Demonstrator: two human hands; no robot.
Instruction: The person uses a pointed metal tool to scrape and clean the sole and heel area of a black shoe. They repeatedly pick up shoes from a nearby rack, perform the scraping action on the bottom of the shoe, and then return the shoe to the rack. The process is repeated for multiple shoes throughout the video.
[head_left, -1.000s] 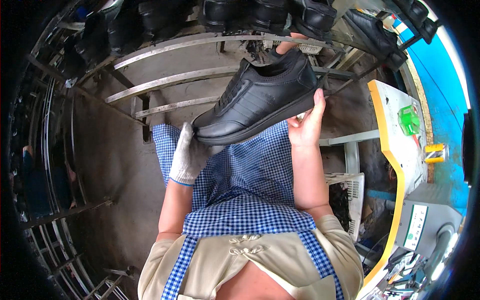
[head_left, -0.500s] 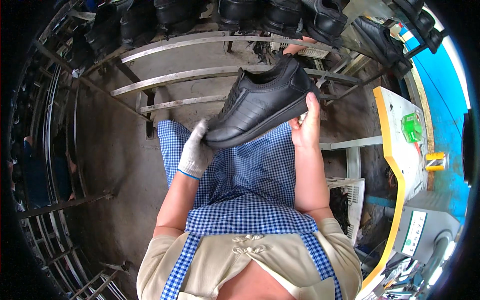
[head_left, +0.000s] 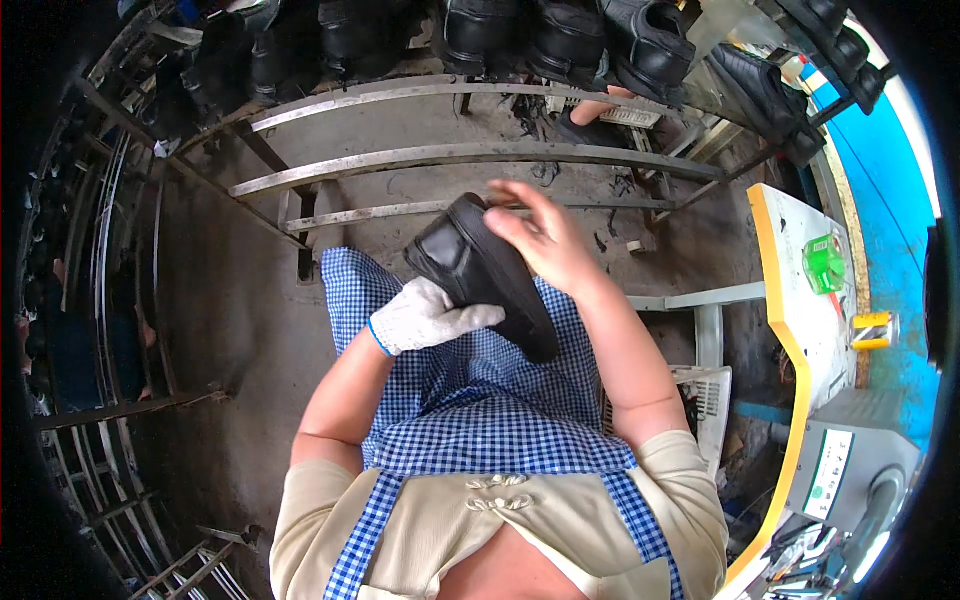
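Note:
A black leather shoe (head_left: pixel 508 281) is tilted over my lap, heel end up and away from me, with its dark sole edge turned to the right. My left hand (head_left: pixel 425 318), in a white knit glove with a blue cuff edge, is closed around the shoe's middle, thumb lying across the sole side. Beside the upper heel end is my bare right hand (head_left: pixel 548 240), its fingers stretched and apart, slightly blurred. The thumb side is close to the shoe; whether it touches I cannot tell. Beneath lies my blue checked apron (head_left: pixel 490 440).
Several black shoes (head_left: pixel 480 35) line a metal rack (head_left: pixel 440 155) ahead. To the right stands a white, yellow-edged table (head_left: pixel 790 240) with a green container (head_left: pixel 823 264) and a grey machine (head_left: pixel 850 455). A white plastic basket (head_left: pixel 712 415) sits below. More racks (head_left: pixel 105 250) stand left.
The shoe has turned from sideways to heel up and come nearer me. My left hand has shifted from the toe to its middle. My right hand has released the heel and its fingers have spread.

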